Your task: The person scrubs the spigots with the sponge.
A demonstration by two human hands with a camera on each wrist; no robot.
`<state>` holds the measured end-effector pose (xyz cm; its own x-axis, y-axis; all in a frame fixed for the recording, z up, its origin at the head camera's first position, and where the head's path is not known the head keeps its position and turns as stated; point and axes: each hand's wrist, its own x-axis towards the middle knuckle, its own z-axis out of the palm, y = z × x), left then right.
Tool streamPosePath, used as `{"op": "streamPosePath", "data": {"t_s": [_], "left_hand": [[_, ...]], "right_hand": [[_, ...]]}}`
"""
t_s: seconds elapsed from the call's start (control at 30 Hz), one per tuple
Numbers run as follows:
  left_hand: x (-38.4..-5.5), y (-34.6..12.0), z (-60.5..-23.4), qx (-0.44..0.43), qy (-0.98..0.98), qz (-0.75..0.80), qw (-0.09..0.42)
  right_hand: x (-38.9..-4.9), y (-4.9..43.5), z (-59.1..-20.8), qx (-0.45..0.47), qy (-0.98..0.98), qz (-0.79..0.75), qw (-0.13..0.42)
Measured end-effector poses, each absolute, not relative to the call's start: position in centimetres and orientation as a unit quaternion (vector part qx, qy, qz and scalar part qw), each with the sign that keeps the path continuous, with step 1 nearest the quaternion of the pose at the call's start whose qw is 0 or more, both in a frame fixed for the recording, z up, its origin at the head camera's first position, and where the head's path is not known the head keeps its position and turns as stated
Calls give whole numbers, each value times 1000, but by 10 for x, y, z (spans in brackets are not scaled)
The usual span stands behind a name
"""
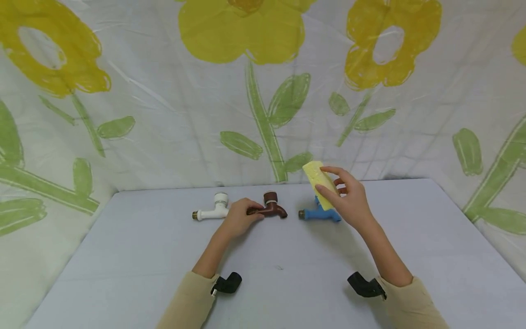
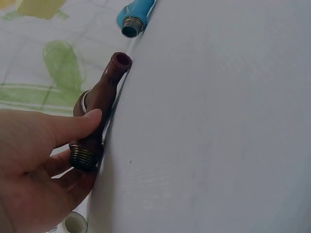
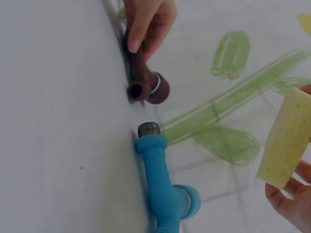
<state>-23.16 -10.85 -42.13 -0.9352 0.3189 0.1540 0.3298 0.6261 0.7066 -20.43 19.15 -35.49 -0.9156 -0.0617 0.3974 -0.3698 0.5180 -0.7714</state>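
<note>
Three taps lie in a row near the back of the white table. My left hand point(image 1: 240, 217) pinches the brown tap point(image 1: 272, 208) near its threaded end, thumb on one side and fingers on the other, as the left wrist view shows. Just left of that hand is the white tap point(image 1: 218, 208), its spout end hidden by the hand in the head view. My right hand point(image 1: 351, 198) holds a yellow sponge point(image 1: 319, 183) in the air, above the blue tap point(image 1: 318, 214). In the head view the sponge covers part of the blue tap's top.
The table point(image 1: 283, 292) meets a hanging sheet point(image 1: 172, 137) painted with yellow flowers and green leaves just behind the taps. Black wrist-camera mounts point(image 1: 228, 283) sit on both cuffs.
</note>
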Motion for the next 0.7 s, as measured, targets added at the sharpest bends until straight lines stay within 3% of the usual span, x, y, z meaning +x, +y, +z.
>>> {"op": "streamPosePath", "data": {"t_s": [0.7], "left_hand": [[-225, -102, -400, -168, -867, -467, 47]], "right_hand": [[-201, 195, -361, 133, -864, 456, 164]]}}
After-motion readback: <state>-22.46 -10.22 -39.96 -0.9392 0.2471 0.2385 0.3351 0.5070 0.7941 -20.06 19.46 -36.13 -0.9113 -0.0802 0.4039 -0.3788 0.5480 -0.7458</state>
